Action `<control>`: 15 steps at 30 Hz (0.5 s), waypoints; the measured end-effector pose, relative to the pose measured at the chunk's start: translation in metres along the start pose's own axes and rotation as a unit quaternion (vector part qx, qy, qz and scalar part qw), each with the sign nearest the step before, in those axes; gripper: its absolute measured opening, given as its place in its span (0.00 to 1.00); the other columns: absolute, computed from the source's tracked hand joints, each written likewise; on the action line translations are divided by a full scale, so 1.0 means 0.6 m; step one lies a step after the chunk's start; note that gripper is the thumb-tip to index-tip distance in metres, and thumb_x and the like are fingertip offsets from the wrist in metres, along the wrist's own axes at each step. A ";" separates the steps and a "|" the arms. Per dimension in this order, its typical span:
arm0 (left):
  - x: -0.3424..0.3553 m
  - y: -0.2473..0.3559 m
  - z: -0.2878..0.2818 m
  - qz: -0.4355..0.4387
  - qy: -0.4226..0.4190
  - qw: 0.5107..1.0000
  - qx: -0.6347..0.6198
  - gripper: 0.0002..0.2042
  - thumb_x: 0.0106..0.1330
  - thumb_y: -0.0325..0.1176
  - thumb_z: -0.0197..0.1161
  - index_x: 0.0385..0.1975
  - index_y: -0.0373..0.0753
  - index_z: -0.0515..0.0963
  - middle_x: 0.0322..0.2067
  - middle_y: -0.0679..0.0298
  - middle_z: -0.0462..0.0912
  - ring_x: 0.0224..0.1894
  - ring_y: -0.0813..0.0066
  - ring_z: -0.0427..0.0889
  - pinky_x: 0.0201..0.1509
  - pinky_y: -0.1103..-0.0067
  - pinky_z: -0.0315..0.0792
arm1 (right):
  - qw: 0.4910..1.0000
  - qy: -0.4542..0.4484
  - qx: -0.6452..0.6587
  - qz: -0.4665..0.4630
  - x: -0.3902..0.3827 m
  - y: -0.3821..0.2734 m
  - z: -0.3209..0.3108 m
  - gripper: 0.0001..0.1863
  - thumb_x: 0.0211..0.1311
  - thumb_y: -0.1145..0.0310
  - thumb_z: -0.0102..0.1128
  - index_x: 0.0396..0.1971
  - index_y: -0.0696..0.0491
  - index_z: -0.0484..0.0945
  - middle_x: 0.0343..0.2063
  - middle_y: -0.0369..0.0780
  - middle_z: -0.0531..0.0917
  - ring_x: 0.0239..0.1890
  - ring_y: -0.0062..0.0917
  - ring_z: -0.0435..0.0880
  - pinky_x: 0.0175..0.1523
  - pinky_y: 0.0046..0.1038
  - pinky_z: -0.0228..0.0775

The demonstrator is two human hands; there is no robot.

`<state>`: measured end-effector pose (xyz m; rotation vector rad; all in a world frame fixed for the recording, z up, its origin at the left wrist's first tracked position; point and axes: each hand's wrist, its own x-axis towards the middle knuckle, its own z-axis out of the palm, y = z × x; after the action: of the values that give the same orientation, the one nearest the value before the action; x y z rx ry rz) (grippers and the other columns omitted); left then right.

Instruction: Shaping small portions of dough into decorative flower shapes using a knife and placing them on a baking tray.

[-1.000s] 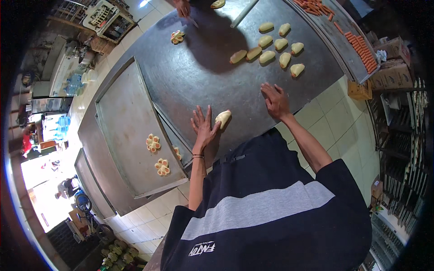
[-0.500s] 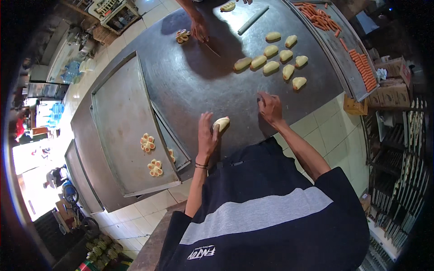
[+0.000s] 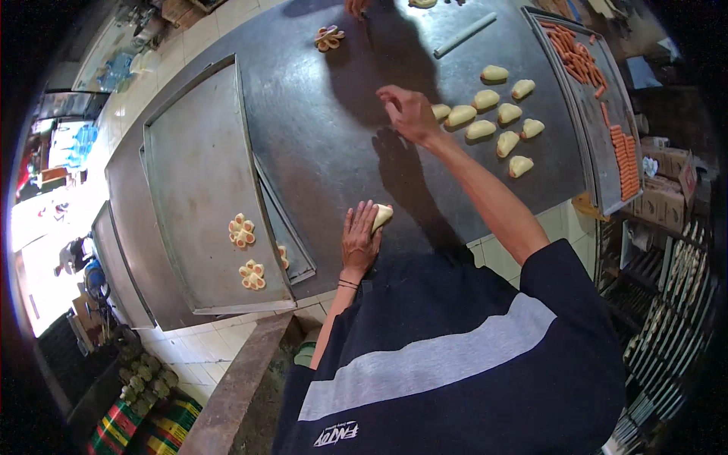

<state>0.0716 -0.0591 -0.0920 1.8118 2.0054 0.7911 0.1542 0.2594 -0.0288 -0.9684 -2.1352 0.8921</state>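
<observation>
My left hand (image 3: 360,241) lies on the steel table near its front edge, fingers stretched out, its thumb side touching a sausage-filled dough roll (image 3: 383,218). Over the middle of the table reaches my right hand (image 3: 411,115), fingers loosely bent and a little apart, with nothing seen in it. Just right of it, several more dough rolls (image 3: 480,129) lie in a loose group, sausage ends showing on some. At the far edge a co-worker's hand (image 3: 356,7) holds a thin blade (image 3: 369,34) beside a flower-shaped dough piece (image 3: 328,38).
A metal tray (image 3: 197,174) at the left bears flower-shaped pieces (image 3: 242,230), overlapping another tray. Another tray (image 3: 607,199) with several orange sausages (image 3: 623,161) sits along the right edge. A pale rolling pin (image 3: 465,35) lies at the back. Racks (image 3: 675,318) stand at the right.
My right hand has moved forward and left, from near the front edge to the table's middle. My left hand's fingers have straightened beside the dough roll. The view has shifted somewhat.
</observation>
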 end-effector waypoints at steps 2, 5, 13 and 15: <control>0.008 -0.009 0.003 -0.001 -0.003 1.000 -0.001 0.29 0.68 0.29 0.67 0.71 0.41 0.72 0.71 0.59 0.74 0.76 0.61 0.67 0.83 0.61 0.54 | 1.000 -0.015 0.020 -0.007 0.023 -0.004 0.023 0.12 0.70 0.69 0.58 0.49 0.54 0.83 0.39 0.48 0.89 0.41 0.45 0.90 0.46 0.41 0.81; 0.024 -0.011 0.010 -0.002 -0.008 1.000 0.003 0.30 0.67 0.29 0.68 0.71 0.41 0.72 0.71 0.59 0.73 0.76 0.62 0.67 0.82 0.61 0.54 | 0.998 -0.050 0.047 0.005 -0.002 0.004 0.040 0.13 0.70 0.70 0.57 0.51 0.54 0.83 0.40 0.49 0.89 0.42 0.44 0.90 0.48 0.41 0.81; 0.009 0.011 0.005 0.002 -0.002 1.000 0.013 0.31 0.68 0.28 0.66 0.72 0.40 0.70 0.72 0.59 0.72 0.77 0.63 0.66 0.83 0.61 0.52 | 0.981 -0.140 -0.137 -0.007 -0.313 0.083 -0.103 0.24 0.73 0.75 0.53 0.67 0.49 0.76 0.71 0.38 0.75 0.77 0.32 0.67 0.79 0.43 0.53; -0.005 0.024 0.001 0.001 0.000 1.000 0.015 0.30 0.68 0.28 0.65 0.72 0.40 0.69 0.72 0.59 0.72 0.77 0.62 0.65 0.83 0.61 0.52 | 0.975 -0.111 -0.194 0.001 -0.396 0.087 -0.149 0.24 0.74 0.74 0.53 0.68 0.49 0.75 0.71 0.37 0.74 0.77 0.31 0.66 0.80 0.44 0.51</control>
<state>0.0839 -0.0613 -0.0844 1.8313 2.0262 0.7662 0.3688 0.1231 -0.0783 -1.1009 -2.5629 0.6168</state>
